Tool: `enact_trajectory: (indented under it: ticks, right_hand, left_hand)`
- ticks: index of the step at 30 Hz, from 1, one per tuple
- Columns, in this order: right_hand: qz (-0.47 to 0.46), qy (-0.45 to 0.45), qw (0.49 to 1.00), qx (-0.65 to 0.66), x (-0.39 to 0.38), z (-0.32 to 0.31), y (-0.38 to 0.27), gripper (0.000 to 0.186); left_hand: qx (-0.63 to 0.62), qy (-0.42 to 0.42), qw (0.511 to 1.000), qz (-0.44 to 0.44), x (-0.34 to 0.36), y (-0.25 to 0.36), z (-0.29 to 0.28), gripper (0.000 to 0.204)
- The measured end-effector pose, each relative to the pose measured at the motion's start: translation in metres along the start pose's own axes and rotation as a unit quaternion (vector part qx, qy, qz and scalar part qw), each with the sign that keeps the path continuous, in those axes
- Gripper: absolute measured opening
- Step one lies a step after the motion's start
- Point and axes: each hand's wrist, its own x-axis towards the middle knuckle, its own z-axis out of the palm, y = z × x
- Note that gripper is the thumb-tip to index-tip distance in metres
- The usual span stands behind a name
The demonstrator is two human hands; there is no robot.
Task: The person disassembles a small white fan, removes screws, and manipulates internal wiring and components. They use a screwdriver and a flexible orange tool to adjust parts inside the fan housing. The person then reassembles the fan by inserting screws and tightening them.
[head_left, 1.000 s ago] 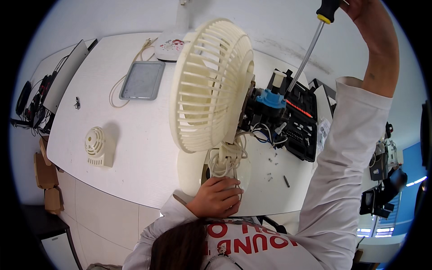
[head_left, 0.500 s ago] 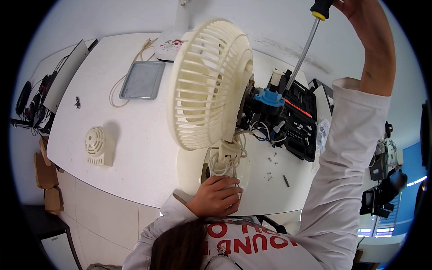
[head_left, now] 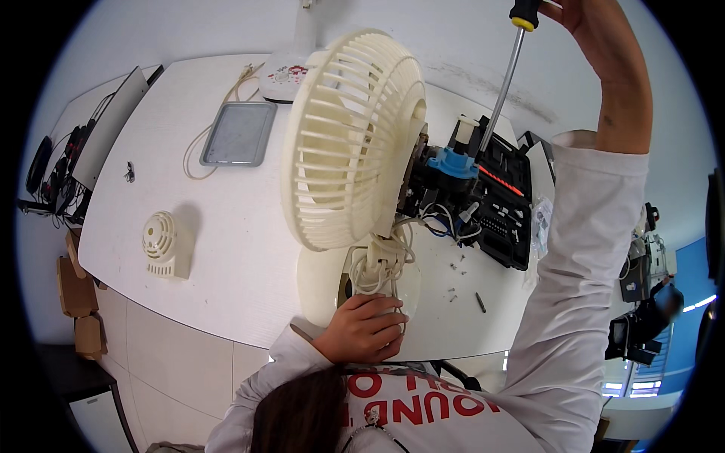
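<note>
A cream desk fan point(head_left: 355, 143) stands on the white table with its caged head facing left. Its rear cover is off, so the motor and a blue plastic part point(head_left: 453, 163) show. My right hand point(head_left: 593, 26), partly cut off by the top edge, grips the black and yellow handle of a long screwdriver point(head_left: 504, 87). The shaft slants down to the back of the motor beside the blue part; its tip is hidden. My left hand point(head_left: 364, 329) is closed around the lower stand, where a bundled white cable point(head_left: 370, 279) hangs.
A cream vented motor cover point(head_left: 168, 245) and a grey tray point(head_left: 239, 134) lie left of the fan. An open black tool case point(head_left: 504, 226) is at the right. Several small screws point(head_left: 453, 291) and a dark bit point(head_left: 480, 303) rest near the right front.
My right hand and the screwdriver handle have shifted a little to the left, so the shaft leans less. My left hand and the fan stand have stayed put.
</note>
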Motion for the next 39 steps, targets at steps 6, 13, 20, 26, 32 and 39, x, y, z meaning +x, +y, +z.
enact_trajectory:
  ticks: [6, 13, 20, 26, 32, 39]
  right_hand:
    - [-0.04, -0.011, 0.997, -0.059, 0.009, -0.011, 0.016, 0.057]
    - [-0.022, -0.052, 0.997, 0.054, 0.007, -0.007, 0.008, 0.056]
    - [-0.045, -0.013, 0.996, -0.075, 0.024, -0.014, 0.024, 0.06]
    - [0.019, 0.002, 0.997, 0.077, 0.006, 0.002, -0.002, 0.054]
    - [-0.083, -0.011, 0.996, -0.042, 0.009, -0.003, 0.013, 0.049]
    - [-0.073, -0.046, 0.993, 0.086, 0.008, -0.009, 0.012, 0.05]
  left_hand:
    - [0.001, 0.003, 1.0, 0.002, 0.001, 0.0, 0.001, 0.011]
    - [0.002, 0.003, 1.0, 0.002, 0.001, 0.0, -0.001, 0.01]
    - [0.002, 0.003, 1.0, 0.001, 0.001, 0.0, 0.0, 0.01]
    - [0.006, 0.002, 1.0, -0.001, 0.001, 0.0, 0.0, 0.01]
    - [0.007, 0.001, 1.0, 0.0, 0.001, 0.0, 0.0, 0.01]
    - [0.006, -0.002, 1.0, -0.001, 0.001, 0.0, 0.0, 0.01]
